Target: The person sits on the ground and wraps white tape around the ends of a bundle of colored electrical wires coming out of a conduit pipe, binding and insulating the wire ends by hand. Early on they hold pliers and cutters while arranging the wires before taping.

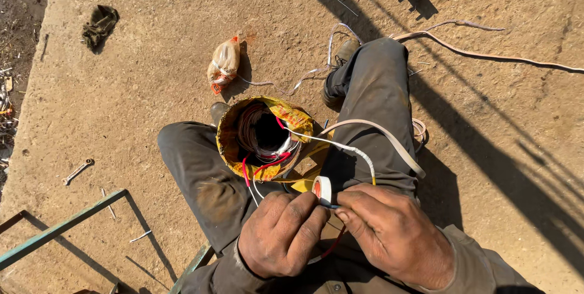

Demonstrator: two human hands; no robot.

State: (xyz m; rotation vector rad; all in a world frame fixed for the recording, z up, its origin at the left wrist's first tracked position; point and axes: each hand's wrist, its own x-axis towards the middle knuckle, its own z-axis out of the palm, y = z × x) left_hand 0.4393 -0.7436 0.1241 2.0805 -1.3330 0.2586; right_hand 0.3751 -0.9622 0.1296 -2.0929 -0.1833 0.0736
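1. Head view: roll of white tape sits pinched between both hands, just above the knuckles.
2. Left hand and right hand are closed narrow on the wire, which runs up-left into the motor stator.

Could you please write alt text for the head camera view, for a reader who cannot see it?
A seated person's left hand and right hand hold a roll of white tape at a wire, above a yellow motor stator with red and white leads between their knees, on sunlit dirt ground.
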